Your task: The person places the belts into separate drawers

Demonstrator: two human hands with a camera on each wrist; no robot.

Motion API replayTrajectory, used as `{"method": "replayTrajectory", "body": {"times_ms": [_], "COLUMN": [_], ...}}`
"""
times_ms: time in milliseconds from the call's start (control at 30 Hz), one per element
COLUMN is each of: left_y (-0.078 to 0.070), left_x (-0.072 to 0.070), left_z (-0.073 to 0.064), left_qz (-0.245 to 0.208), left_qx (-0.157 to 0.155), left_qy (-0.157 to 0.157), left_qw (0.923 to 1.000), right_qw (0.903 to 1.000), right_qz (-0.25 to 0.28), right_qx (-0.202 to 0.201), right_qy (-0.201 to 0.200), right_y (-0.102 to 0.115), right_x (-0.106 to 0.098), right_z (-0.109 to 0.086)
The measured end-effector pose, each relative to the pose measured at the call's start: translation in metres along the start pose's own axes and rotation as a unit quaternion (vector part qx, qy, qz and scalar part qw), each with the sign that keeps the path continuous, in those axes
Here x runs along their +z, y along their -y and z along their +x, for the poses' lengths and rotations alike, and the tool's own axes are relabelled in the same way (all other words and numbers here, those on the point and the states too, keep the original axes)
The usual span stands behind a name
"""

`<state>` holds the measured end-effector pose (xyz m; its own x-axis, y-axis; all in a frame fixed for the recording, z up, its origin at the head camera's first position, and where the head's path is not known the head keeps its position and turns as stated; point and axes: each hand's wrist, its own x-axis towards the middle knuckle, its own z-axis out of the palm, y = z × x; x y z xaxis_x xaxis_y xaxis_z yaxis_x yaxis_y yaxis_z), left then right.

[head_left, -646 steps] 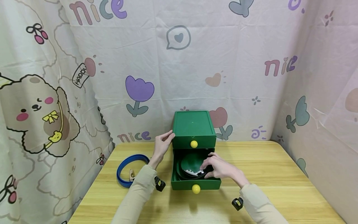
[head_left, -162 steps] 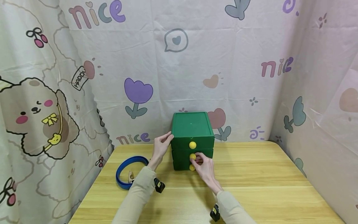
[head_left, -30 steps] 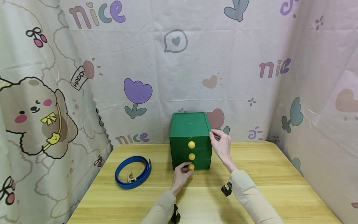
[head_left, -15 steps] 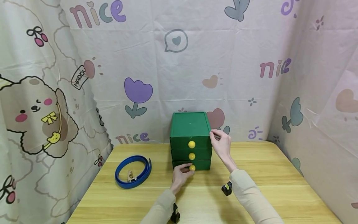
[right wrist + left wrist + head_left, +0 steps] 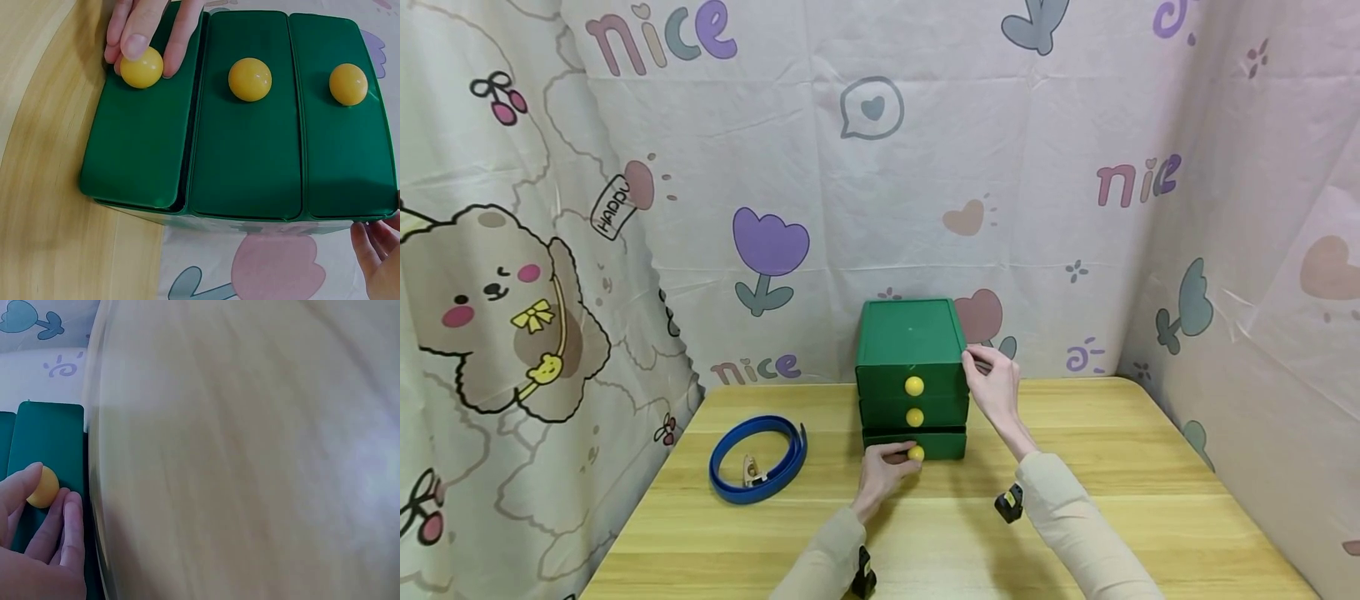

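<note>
A green drawer box [image 5: 912,333] with three stacked drawers stands at the back of the table. Each drawer has a round yellow knob. My left hand [image 5: 882,475] pinches the bottom drawer's knob [image 5: 916,453] between thumb and fingers. That bottom drawer [image 5: 140,137] sticks out slightly, with a dark gap along its edge; its contents are hidden. The middle drawer [image 5: 247,150] and top drawer [image 5: 344,144] sit flush. At the box's upper right front corner, my right hand [image 5: 996,390] grips the edge with thumb and fingers.
On the wooden table [image 5: 1090,483], left of the box, lies a coiled blue belt [image 5: 724,479] with a metal buckle [image 5: 752,477]. A printed curtain [image 5: 880,208] hangs close behind the box and along both sides.
The middle drawer, pulled out earlier with a coiled dark strap inside, is pushed in. My hands have swapped from steadying left to steadying right. The bottom drawer has slid slightly forward.
</note>
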<state>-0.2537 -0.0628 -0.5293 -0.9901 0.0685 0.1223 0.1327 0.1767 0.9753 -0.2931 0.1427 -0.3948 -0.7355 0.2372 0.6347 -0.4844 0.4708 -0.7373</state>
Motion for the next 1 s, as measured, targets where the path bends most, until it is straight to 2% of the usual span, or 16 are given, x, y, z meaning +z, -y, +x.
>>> {"method": "replayTrajectory", "body": {"times_ms": [300, 700, 1000], "left_y": [0.002, -0.003, -0.003], "left_x": [-0.003, -0.010, -0.011], "left_z": [-0.006, -0.019, -0.029], "left_qz": [-0.001, -0.005, -0.001], "left_qx": [0.003, -0.013, 0.007], "left_qy": [0.028, 0.061, 0.070], "left_qw": [0.9996, 0.9981, 0.9975], "right_qw": [1.0000, 0.9999, 1.0000], "right_qz": [0.001, 0.003, 0.000], "right_qx": [-0.002, -0.012, -0.008], "right_qy": [0.002, 0.001, 0.001], "right_y": [0.000, -0.002, 0.000], "right_x": [-0.001, -0.001, -0.001], "right_z": [0.000, 0.001, 0.000]}}
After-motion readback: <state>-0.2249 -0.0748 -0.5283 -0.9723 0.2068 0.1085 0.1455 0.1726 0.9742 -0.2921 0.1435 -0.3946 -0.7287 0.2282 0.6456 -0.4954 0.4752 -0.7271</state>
